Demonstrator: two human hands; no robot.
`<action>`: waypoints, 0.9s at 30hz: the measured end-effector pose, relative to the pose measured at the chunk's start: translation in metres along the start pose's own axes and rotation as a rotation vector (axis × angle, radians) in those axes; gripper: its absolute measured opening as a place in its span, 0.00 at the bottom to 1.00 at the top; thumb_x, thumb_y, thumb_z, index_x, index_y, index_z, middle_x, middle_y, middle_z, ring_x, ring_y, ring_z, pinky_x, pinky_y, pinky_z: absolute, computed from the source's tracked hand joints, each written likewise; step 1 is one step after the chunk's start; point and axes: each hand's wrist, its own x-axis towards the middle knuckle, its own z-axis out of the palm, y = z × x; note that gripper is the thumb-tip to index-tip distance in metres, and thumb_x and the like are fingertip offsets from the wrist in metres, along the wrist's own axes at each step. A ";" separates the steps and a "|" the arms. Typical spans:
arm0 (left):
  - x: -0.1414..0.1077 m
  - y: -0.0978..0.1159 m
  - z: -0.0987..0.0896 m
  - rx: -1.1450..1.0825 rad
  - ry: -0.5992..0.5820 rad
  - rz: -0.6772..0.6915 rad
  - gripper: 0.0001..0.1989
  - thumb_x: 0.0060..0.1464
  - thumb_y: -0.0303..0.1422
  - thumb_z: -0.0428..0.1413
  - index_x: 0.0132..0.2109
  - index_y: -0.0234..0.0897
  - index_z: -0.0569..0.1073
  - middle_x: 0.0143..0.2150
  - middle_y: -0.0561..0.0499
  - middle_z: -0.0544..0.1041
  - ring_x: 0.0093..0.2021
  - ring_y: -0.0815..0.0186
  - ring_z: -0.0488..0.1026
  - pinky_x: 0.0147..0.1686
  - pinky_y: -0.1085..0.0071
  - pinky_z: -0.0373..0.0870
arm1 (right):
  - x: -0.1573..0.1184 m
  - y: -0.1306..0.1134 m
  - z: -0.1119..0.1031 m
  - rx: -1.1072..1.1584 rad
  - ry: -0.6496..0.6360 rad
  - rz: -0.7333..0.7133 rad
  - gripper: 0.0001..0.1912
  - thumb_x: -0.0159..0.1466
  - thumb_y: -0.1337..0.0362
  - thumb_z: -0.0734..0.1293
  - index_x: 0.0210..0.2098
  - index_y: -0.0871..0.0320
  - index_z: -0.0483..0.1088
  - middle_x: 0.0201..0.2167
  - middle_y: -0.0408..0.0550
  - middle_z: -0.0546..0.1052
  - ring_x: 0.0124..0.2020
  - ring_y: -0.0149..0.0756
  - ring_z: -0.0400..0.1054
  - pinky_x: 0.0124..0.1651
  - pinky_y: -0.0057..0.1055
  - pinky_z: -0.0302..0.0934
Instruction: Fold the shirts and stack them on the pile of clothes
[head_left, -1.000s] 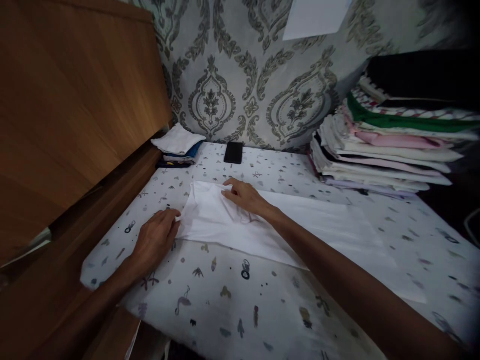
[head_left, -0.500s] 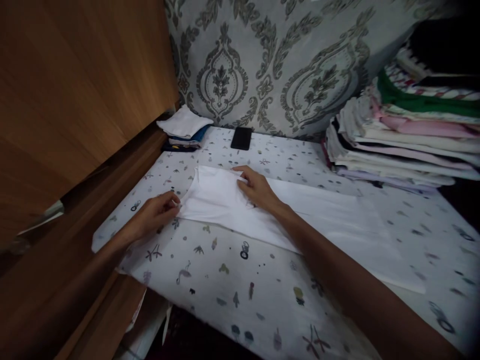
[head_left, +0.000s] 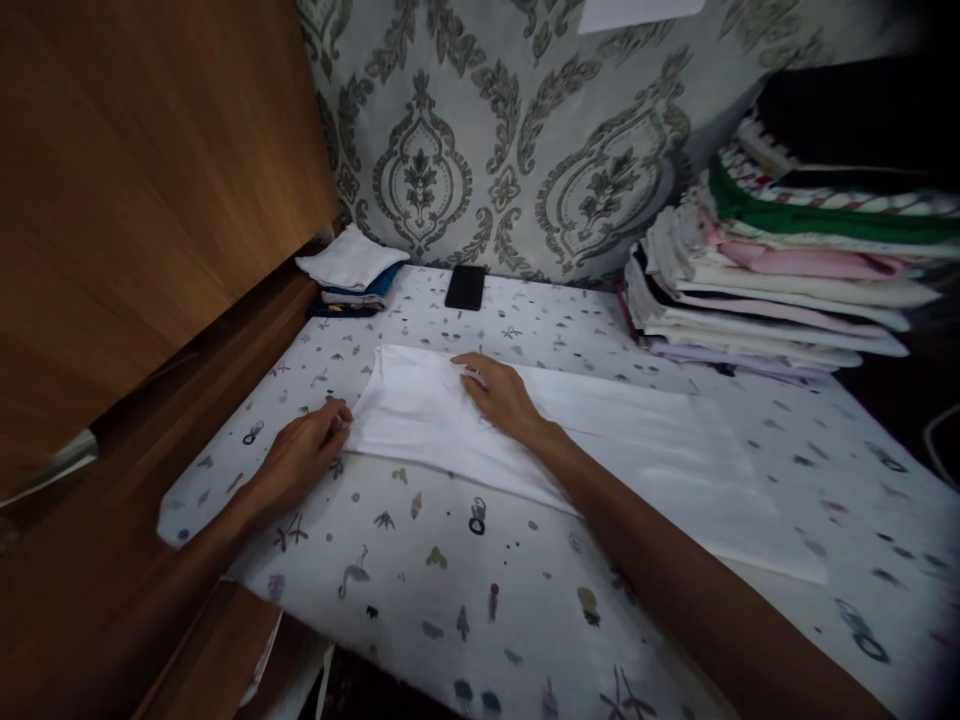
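A long folded white garment (head_left: 645,430) lies flat across the patterned sheet, stretching from left to lower right; its exact kind I cannot make out. At its near left corner my left hand (head_left: 306,445) pinches the edge between thumb and fingers. My right hand (head_left: 502,395) rests on top of the cloth, right of its left end. Its index finger reaches toward the far edge, with the thumb apart from it. My right forearm hides part of the cloth's near edge.
Behind stands a small stack of folded clothes (head_left: 352,262), with a black phone-like slab (head_left: 465,287) beside it. A tall pile of folded clothes (head_left: 787,270) rises at the right. Wooden furniture (head_left: 150,150) borders the left, and patterned wallpaper (head_left: 510,130) covers the back.
The whole view has shifted slightly, so everything appears a little further left and lower. Both hands keep about the same places on the white garment.
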 end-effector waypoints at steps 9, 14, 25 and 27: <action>0.000 -0.003 0.008 0.185 0.035 0.072 0.11 0.62 0.37 0.45 0.43 0.43 0.70 0.32 0.52 0.74 0.32 0.61 0.70 0.32 0.68 0.62 | -0.004 -0.007 -0.011 -0.175 0.000 0.024 0.19 0.68 0.69 0.58 0.54 0.52 0.71 0.52 0.49 0.78 0.48 0.44 0.73 0.48 0.40 0.66; -0.001 -0.002 0.008 0.204 0.039 0.080 0.10 0.63 0.38 0.44 0.42 0.43 0.68 0.33 0.53 0.74 0.32 0.62 0.71 0.32 0.68 0.62 | -0.003 -0.012 -0.013 -0.336 -0.079 0.064 0.18 0.68 0.70 0.57 0.52 0.53 0.72 0.47 0.51 0.78 0.41 0.43 0.73 0.39 0.36 0.63; -0.003 -0.006 0.004 0.333 0.093 0.116 0.13 0.66 0.34 0.43 0.46 0.40 0.72 0.41 0.45 0.78 0.41 0.54 0.75 0.37 0.62 0.66 | -0.005 -0.022 -0.021 -0.468 -0.168 0.138 0.16 0.68 0.70 0.57 0.47 0.56 0.73 0.47 0.54 0.76 0.36 0.41 0.72 0.34 0.34 0.59; -0.004 -0.003 0.007 0.315 0.153 0.177 0.14 0.66 0.34 0.42 0.47 0.39 0.72 0.45 0.43 0.79 0.46 0.53 0.75 0.40 0.60 0.69 | -0.004 -0.025 -0.022 -0.521 -0.124 0.141 0.15 0.69 0.69 0.57 0.44 0.58 0.75 0.47 0.57 0.76 0.38 0.45 0.72 0.37 0.37 0.61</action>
